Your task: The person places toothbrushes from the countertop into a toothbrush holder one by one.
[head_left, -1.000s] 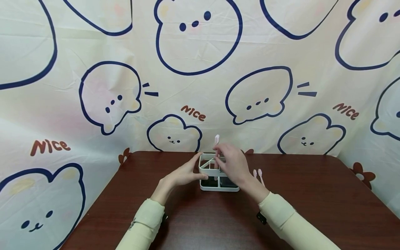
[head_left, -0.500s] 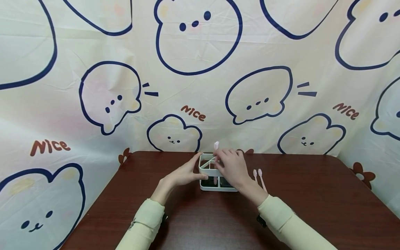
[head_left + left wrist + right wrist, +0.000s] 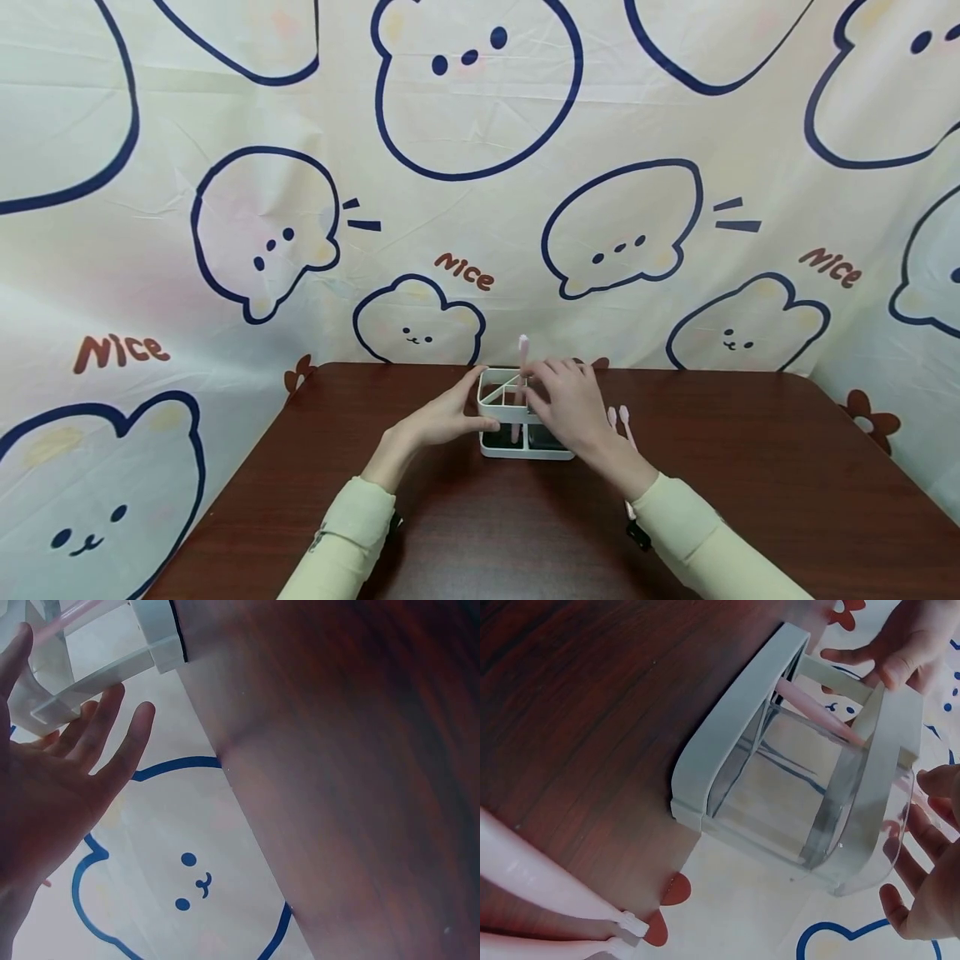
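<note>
A white toothbrush holder (image 3: 504, 412) with a divided top and a clear cup on its right side stands on the table. My left hand (image 3: 442, 417) grips its left side, thumb at the front and fingers behind. One pink toothbrush (image 3: 523, 344) stands in the holder, head up and slightly tilted; its handle (image 3: 817, 709) passes down through the frame in the right wrist view. Beside the clear cup, my right hand (image 3: 572, 407) has its fingers loosely bent and apart, with nothing held between them. These fingers (image 3: 904, 862) are close along the cup's wall.
Two more pink toothbrushes (image 3: 626, 417) lie on the brown table (image 3: 750, 467) to the right, partly hidden under my right forearm. A printed cloth (image 3: 480, 208) with cartoon bears hangs behind the table's far edge.
My right hand has lowered the pink toothbrush into the holder, released it and shifted slightly right. My left hand stays on the holder.
</note>
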The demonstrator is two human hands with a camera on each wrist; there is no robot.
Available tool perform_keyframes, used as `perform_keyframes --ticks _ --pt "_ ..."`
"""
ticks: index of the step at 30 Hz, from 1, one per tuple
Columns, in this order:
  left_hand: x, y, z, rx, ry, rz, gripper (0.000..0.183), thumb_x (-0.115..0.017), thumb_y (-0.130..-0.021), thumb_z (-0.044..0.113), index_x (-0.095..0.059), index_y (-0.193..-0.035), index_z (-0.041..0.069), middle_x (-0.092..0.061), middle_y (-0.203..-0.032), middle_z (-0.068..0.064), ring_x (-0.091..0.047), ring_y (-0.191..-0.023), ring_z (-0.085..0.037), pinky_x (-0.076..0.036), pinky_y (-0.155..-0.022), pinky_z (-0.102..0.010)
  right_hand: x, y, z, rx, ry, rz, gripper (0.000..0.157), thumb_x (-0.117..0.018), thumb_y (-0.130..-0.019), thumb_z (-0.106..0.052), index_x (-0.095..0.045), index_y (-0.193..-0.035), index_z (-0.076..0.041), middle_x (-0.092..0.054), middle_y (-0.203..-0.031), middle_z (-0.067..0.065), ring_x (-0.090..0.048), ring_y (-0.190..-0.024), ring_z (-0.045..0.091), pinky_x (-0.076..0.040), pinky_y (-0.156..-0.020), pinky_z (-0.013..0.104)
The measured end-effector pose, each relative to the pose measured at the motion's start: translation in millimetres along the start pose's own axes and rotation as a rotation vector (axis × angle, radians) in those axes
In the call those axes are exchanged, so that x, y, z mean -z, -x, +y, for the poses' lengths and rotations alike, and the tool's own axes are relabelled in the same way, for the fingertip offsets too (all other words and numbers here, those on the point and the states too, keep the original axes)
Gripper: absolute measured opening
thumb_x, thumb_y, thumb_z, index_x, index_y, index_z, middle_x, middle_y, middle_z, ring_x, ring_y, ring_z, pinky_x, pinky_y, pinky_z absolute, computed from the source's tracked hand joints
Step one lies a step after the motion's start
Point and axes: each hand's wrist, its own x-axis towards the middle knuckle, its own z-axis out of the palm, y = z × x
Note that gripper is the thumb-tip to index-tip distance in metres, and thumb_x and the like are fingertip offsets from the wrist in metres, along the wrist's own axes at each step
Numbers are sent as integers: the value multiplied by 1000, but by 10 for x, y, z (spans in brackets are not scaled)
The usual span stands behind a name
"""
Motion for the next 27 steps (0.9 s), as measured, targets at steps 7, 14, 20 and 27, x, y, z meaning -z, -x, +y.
perform_keyframes --ticks 7,14,20,27 --pt "-5 -8 8 1 1 3 92 -76 -87 39 -15 -156 35 -34 -155 -2 -38 -139 -23 -27 -117 -58 115 34 111 -57 -59 -8 19 -76 -88 -21 -71 -106 -18 -71 -95 1 -62 -90 22 -45 -81 45" --pt "-3 -6 11 22 -23 15 96 -76 -86 41 -12 -158 33 -29 -160 -2 -35 -142 -23 -26 -118 -58 202 36 197 -70 -106 -4 23 -76 -87 -20 -71 -109 -15 -70 -88 1 -58 -79 21 -43 -75 37" --pt "-8 -7 3 20 -29 21 96 -75 -87 38 -12 -158 32 -27 -161 -2 -33 -144 -23 -26 -118 -58 266 56 265 -73 -132 0 24 -76 -87 -16 -70 -110 -14 -68 -87 1 -56 -72 21 -43 -68 32" --pt "-12 -18 7 -3 -20 14 96 -76 -88 34 -12 -158 30 -28 -159 -2 -35 -141 -22 -26 -119 -55 338 136 363 -119 -173 -50 24 -75 -89 -18 -69 -112 -12 -70 -94 3 -62 -82 17 -55 -74 38"
